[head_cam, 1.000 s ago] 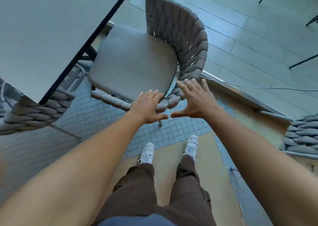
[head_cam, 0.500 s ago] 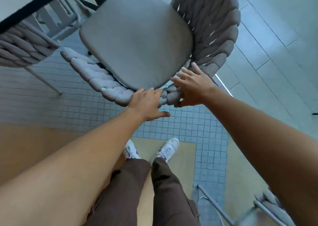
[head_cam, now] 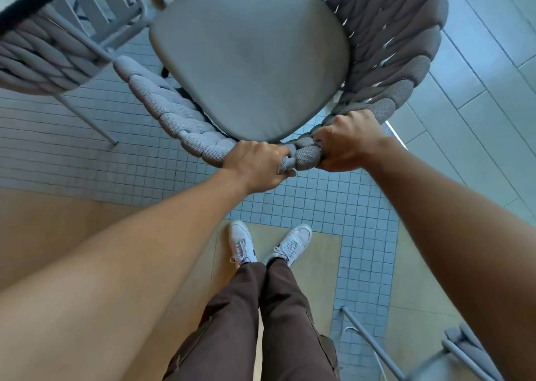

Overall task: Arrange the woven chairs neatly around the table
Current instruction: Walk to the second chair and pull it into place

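1. Small grey floor tiles (head_cam: pixel 333 206) lie under the woven chair (head_cam: pixel 249 58), which stands just short of the tabletop (head_cam: pixel 26 0), its seat facing it.
2. We hold the chair's rear rim with both hands: our left hand (head_cam: pixel 255 164) and right hand (head_cam: pixel 348 141) each keep a closed grip around the wrapped bar.
3. We judge an even, straight push works best, steering clear of the neighbouring chair (head_cam: pixel 43 61) beside it.

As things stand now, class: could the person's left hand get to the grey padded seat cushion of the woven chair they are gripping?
Probably yes. The left hand is shut on the woven rope rim, right beside the grey seat cushion. Nothing lies on the cushion or between them; it would only need to let go first.
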Demonstrator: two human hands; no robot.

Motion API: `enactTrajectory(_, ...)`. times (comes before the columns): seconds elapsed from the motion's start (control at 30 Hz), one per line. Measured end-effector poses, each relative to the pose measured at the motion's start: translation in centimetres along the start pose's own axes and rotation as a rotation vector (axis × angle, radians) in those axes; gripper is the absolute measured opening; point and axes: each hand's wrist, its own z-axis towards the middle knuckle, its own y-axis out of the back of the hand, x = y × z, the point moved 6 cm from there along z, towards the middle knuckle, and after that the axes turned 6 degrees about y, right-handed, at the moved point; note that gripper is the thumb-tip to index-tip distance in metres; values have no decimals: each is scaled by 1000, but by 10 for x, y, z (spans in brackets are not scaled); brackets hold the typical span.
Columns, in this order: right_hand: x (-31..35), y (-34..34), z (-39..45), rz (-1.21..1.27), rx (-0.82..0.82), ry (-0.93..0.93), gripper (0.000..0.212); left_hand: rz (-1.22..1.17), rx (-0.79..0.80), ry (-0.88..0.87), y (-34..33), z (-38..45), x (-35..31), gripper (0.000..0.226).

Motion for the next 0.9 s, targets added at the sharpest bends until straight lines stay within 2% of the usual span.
enactTrajectory(0.23, 23, -5, -26, 28, 3, -21, 44, 4, 11, -81, -9, -19, -6, 49)
enactTrajectory(0.43, 22, -1, -20, -23, 26, 59, 47, 0, -12, -92, -13, -15, -3, 50)
enactTrajectory(0.7, 17, 2, -7, -7, 17, 96, 48, 10, -75, -132, -1, -10, 3, 38)
enactTrajectory(0.8, 17, 4, -5, 11, 33, 140, 44, 20, -49, -109, -3, -7, 6, 46)
enactTrajectory(0.9, 8, 4, -6, 68, 79, 258, 45, -15, -81, -8, 3, -13, 1, 67)
